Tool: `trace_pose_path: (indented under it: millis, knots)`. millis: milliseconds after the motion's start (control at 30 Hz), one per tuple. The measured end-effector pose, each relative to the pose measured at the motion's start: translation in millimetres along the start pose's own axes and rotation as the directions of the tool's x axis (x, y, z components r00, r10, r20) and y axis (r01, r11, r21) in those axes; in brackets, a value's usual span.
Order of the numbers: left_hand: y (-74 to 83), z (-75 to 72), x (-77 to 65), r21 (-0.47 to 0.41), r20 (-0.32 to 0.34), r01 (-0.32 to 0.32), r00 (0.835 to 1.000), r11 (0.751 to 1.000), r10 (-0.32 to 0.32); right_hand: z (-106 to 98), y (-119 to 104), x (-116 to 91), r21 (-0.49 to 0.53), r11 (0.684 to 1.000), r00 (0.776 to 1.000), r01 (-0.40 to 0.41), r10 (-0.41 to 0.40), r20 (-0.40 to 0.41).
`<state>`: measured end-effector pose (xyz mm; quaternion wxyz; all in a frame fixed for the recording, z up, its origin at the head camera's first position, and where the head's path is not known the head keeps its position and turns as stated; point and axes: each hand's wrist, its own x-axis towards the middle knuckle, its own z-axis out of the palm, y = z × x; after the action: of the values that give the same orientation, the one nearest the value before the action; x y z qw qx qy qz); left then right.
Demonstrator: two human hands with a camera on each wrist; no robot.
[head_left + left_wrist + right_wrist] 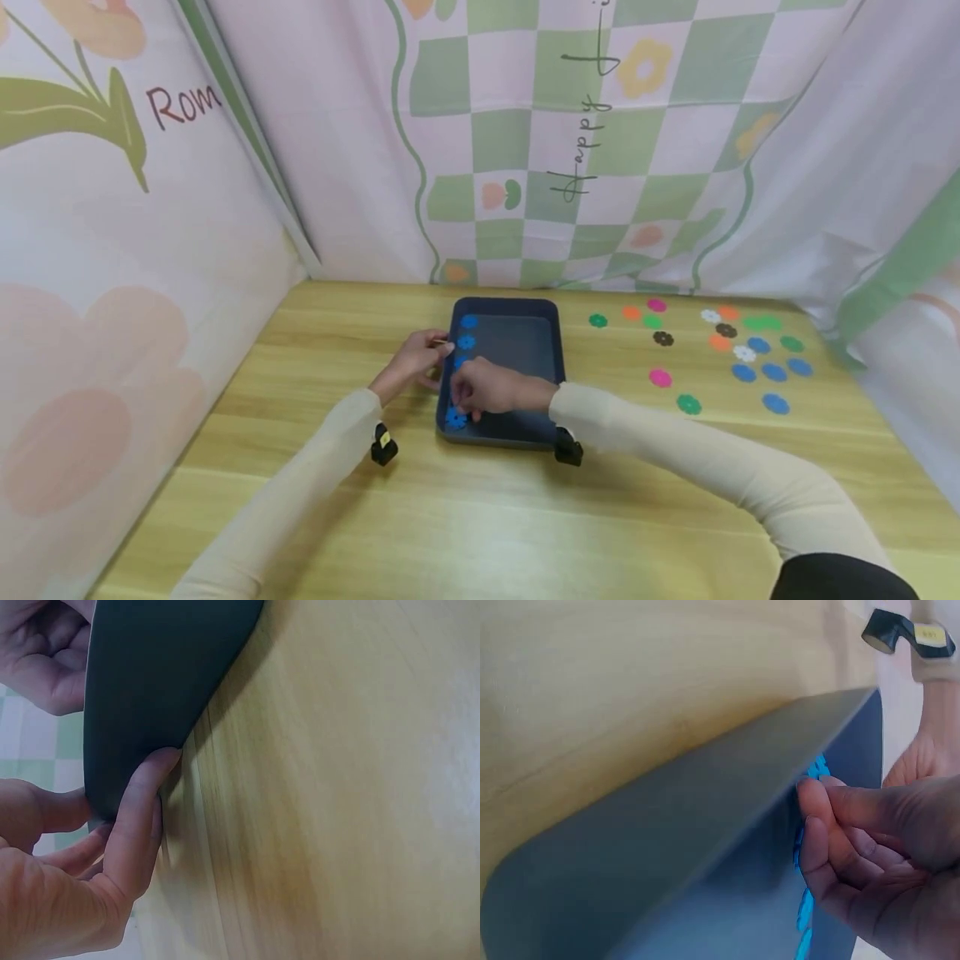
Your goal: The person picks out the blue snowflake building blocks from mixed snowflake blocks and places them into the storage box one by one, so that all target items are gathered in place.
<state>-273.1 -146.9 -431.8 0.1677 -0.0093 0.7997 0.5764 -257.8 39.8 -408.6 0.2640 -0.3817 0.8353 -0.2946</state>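
Note:
A dark grey rectangular tray [517, 307] stands on the table, with a column of flat blue flower-shaped pieces [466, 342] along the left side of its inside. My left hand [415, 358] grips the tray's left wall, thumb at the rim and fingers against the outer face, as the left wrist view shows. Over the lower part of that column is my right hand [491, 387]. Its thumb and forefinger pinch a blue flower piece [820, 765] close to the tray's floor, and the fingers partly cover it. Other blue pieces lie beside it in a row.
Right of the tray, loose flat pieces lie scattered on the wooden table [480, 525]: blue ones [776, 404], green ones [688, 404], pink ones [661, 378], a white one [744, 353], a dark brown one [663, 338] and orange ones [721, 342]. A patterned curtain [502, 150] hangs behind.

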Motion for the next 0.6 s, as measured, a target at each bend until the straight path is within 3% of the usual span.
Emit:
trace_pose_path:
  millis: [300,600]
  knots:
    - [3.4,-0.8,-3.3,0.005,0.008,-0.009,1.0,1.0,0.009,4,-4,1,-0.069,0.997,0.998,0.046,-0.049,-0.036]
    - [2.6,0.5,-2.8,0.0,0.002,-0.007,1.0,1.0,0.007,-12,6,-9,-0.151,0.985,0.993,0.089,-0.099,-0.057]
